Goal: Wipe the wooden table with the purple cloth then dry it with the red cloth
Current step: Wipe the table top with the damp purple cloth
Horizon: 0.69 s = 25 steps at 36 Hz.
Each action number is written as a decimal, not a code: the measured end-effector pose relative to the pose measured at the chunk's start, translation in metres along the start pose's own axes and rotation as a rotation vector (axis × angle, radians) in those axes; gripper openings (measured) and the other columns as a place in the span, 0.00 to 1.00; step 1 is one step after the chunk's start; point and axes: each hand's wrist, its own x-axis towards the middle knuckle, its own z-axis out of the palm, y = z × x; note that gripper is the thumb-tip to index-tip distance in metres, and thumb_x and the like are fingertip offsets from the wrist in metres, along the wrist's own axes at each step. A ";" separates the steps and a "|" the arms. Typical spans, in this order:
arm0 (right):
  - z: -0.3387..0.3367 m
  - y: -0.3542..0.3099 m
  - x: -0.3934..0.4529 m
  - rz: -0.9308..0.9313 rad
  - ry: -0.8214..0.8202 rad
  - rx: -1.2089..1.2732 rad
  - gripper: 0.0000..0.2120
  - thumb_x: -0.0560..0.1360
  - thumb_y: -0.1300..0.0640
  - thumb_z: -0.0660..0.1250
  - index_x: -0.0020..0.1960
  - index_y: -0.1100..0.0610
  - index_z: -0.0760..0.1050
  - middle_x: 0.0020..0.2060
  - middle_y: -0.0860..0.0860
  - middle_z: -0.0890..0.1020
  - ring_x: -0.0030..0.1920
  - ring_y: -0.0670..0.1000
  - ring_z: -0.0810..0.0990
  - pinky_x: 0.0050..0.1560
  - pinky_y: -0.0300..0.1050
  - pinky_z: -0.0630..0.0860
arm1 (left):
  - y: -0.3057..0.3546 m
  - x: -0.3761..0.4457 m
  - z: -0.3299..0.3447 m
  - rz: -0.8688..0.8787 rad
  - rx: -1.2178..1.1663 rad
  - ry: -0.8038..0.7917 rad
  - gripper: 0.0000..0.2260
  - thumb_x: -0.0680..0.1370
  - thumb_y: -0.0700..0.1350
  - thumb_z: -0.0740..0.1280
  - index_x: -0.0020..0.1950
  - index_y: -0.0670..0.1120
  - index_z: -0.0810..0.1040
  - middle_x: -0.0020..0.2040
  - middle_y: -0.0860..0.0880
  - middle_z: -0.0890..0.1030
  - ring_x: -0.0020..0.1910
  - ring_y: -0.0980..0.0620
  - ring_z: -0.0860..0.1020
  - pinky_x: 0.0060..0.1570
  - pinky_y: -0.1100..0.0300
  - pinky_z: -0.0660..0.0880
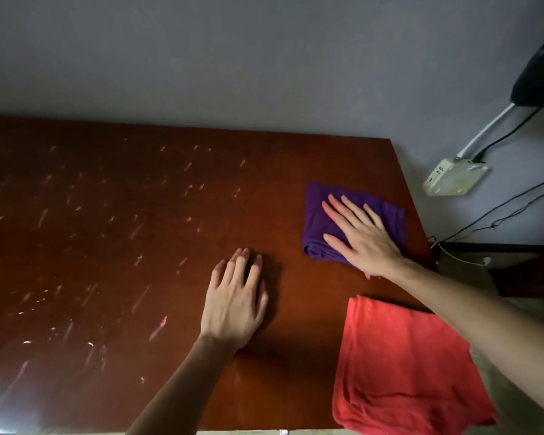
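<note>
Right hand (363, 238): flat on the folded purple cloth (322, 229), fingers straight, no grip around it.
Left hand (234, 304): flat on the wooden worktop (107, 246), fingers relaxed.
Purple cloth: far right of the worktop.
Red cloth (399, 368): near right corner, overhanging the edge.

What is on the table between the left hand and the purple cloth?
Nothing: in the head view only bare wooden table separates the left hand from the purple cloth, which the right hand presses flat.

- Right hand (363, 237) lies flat, fingers spread, on a folded purple cloth (322, 227) near the wooden table (139, 246) edge.
- Left hand (234, 301) rests flat on bare wood.
- Red cloth (399, 368) lies at the near right corner.
</note>
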 end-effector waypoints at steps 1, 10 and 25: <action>-0.001 0.007 -0.013 -0.033 -0.009 -0.006 0.35 0.81 0.31 0.42 0.84 0.45 0.51 0.83 0.42 0.52 0.83 0.46 0.49 0.80 0.61 0.55 | 0.003 0.002 0.001 0.016 0.031 0.003 0.23 0.81 0.51 0.57 0.71 0.41 0.75 0.69 0.38 0.76 0.68 0.40 0.74 0.66 0.46 0.69; -0.010 0.042 -0.037 -0.269 -0.066 0.009 0.34 0.82 0.35 0.53 0.84 0.45 0.52 0.84 0.42 0.50 0.83 0.46 0.47 0.81 0.58 0.52 | 0.002 0.056 0.004 0.171 -0.001 0.014 0.22 0.81 0.54 0.56 0.71 0.44 0.73 0.68 0.43 0.74 0.62 0.44 0.74 0.65 0.48 0.67; -0.023 0.158 0.125 -0.118 -0.071 -0.002 0.33 0.82 0.33 0.47 0.83 0.43 0.52 0.83 0.42 0.53 0.83 0.47 0.50 0.81 0.56 0.49 | 0.005 0.068 0.013 0.131 -0.160 -0.155 0.24 0.85 0.55 0.49 0.79 0.49 0.63 0.77 0.49 0.66 0.80 0.55 0.57 0.77 0.51 0.57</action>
